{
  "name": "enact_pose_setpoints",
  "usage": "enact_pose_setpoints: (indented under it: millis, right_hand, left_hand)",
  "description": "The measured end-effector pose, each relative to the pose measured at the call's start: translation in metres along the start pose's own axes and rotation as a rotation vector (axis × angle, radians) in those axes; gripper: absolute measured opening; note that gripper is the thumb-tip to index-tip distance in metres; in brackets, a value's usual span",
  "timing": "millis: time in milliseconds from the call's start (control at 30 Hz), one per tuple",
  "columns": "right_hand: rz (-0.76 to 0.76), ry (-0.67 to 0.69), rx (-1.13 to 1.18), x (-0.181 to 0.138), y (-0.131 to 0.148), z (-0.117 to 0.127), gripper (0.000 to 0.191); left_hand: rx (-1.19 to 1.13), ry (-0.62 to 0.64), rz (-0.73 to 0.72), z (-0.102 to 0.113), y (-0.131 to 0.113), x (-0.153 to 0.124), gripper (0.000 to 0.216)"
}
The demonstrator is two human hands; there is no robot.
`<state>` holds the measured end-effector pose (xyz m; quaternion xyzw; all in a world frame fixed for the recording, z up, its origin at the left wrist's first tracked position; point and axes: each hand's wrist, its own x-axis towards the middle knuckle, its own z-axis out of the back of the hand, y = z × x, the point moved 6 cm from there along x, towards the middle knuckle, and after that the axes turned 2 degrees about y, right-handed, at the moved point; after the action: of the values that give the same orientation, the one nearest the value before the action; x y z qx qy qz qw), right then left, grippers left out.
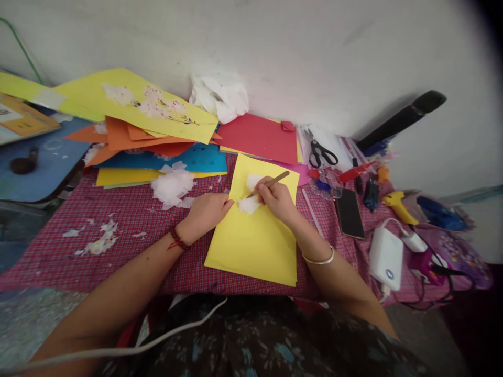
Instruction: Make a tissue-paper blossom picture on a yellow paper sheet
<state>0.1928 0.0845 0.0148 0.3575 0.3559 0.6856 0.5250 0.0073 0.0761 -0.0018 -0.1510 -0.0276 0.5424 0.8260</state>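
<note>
near edge of table: dark floral garment (251, 335) along it, cut off by the frame bottom; white cable (173, 332) crosses the left forearm, its left run out of frame.

yellow sheet (255, 241) lies slightly askew on the checked cloth (129, 209), short side close to the table's near edge; a second yellow edge shows under its near right corner. two fluffy white tufts sit on its far half: near tuft (249, 205) ragged and spread; far tuft (253, 181) partly covered by the right hand.

right hand (277, 201) grips a slim tool (277, 179), tip down at the near tuft; tweezers or pen, cannot tell. left hand (206, 214) loosely curled, fingertips at the sheet's left edge; whether it pinches the paper, cannot tell.

right edge, near corner: white box (387, 256) with plugged-in cables; beside it a purple bag (74, 251), contents unreadable. farther in: dark-screened phone (350, 213), yellow glue gun (401, 207).

left part: white scraps (104, 238); beyond them a tissue pile (173, 186).

far right: small clear pots (322, 183), red and blue inside, amounts blurred; then black-handled scissors (322, 152) on clear plastic.

far edge: red sheet (259, 136) over other paper; left of it orange sheets (126, 137), partly under a blossom-decorated yellow sheet (126, 112). crumpled white material (220, 99) against the wall.
</note>
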Motion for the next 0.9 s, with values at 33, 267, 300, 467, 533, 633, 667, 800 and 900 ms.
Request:
enact_pose_setpoints:
  millis: [33, 267, 300, 467, 533, 633, 667, 800, 900]
  right_hand:
    - [0.003, -0.047, 0.048, -0.001, 0.000, 0.003, 0.022]
    - [0.035, 0.001, 0.177, -0.008, 0.011, -0.007, 0.029]
    - [0.044, 0.020, 0.139, -0.008, 0.013, -0.010, 0.030]
    - [0.080, 0.101, -0.083, -0.009, 0.015, -0.019, 0.032]
    - [0.070, 0.124, -0.169, -0.009, 0.015, -0.020, 0.029]
    - [0.041, 0.153, -0.341, -0.010, 0.020, -0.019, 0.028]
    - [0.028, 0.168, -0.415, -0.010, 0.023, -0.019, 0.028]
    - [-0.007, 0.241, -0.709, -0.011, 0.039, -0.024, 0.031]
    - [0.006, 0.298, -0.831, -0.011, 0.047, -0.032, 0.036]
  left_hand:
    - [0.002, -0.002, -0.002, 0.000, 0.000, 0.000, 0.037]
    - [0.018, -0.023, -0.005, 0.001, 0.000, 0.000, 0.037]
    - [0.020, -0.024, -0.006, 0.001, 0.000, 0.000, 0.037]
    - [0.031, -0.020, -0.006, 0.000, -0.001, 0.000, 0.037]
    - [0.034, -0.016, -0.005, 0.000, -0.001, 0.000, 0.037]
    - [0.039, -0.010, 0.000, 0.000, 0.000, 0.000, 0.036]
    - [0.040, -0.008, 0.000, 0.000, -0.001, 0.001, 0.036]
    - [0.050, -0.001, 0.004, -0.001, -0.002, 0.001, 0.037]
    - [0.058, 0.003, 0.009, 0.000, -0.003, 0.001, 0.038]
